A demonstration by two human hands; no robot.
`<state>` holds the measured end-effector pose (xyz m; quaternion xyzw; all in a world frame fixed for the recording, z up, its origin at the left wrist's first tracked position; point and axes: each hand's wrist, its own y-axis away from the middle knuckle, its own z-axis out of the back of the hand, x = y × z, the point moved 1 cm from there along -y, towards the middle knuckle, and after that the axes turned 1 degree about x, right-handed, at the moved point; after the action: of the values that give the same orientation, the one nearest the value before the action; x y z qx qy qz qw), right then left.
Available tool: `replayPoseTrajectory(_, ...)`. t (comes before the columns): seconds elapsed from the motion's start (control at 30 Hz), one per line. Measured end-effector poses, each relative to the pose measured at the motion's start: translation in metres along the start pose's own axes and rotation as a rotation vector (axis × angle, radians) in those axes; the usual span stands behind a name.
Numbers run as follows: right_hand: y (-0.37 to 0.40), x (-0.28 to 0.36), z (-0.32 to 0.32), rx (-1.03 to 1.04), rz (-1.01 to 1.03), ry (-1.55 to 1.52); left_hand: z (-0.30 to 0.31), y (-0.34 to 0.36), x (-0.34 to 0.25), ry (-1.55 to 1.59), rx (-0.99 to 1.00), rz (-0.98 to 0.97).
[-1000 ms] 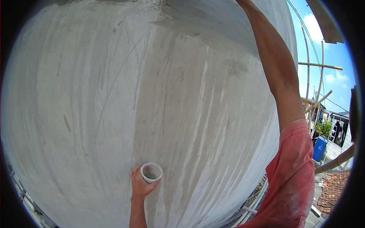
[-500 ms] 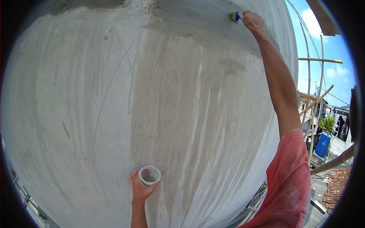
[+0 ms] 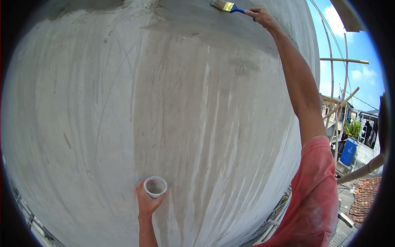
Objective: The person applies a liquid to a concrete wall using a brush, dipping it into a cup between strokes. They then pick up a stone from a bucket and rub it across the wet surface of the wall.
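My right hand [image 3: 262,17] is stretched up high, its fingers closed round the handle end of a paintbrush [image 3: 228,7]. The brush has a blue handle, a yellowish ferrule and dark bristles that point left over a dark, wet-looking patch at the top of the grey wall [image 3: 177,107]. Low down, my left hand [image 3: 148,202] is wrapped round a clear plastic cup [image 3: 155,187]. Greyish matter shows inside the cup, whose mouth faces me. Pale streaks run down the wall between the two hands.
Bamboo poles [image 3: 345,61] stand crossed to the right of the wall. Beyond them are a blue barrel [image 3: 349,151], a green plant [image 3: 352,128] and a tiled roof [image 3: 365,197]. A thick bamboo pole [image 3: 360,171] slants in at the right edge.
The brush has swept left along the top of the wall and turned, so its side now shows. My left hand and the cup sit slightly further left in the view.
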<state>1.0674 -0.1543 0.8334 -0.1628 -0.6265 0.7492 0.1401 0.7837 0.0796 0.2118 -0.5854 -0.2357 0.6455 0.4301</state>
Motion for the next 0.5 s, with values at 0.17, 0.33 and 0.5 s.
replayPoseTrajectory(0.17,0.06,-0.094,0.065,0.058,-0.317,0.66,0.0,-0.002,0.004,-0.003,0.026,-0.017)
replayPoseTrajectory(0.33,0.061,-0.036,0.051,0.003,-0.239,0.854,-0.002,-0.002,0.003,-0.007,0.019,-0.027)
replayPoseTrajectory(0.5,0.008,0.104,-0.007,-0.016,0.24,0.682,-0.003,0.001,0.005,-0.02,0.012,0.011)
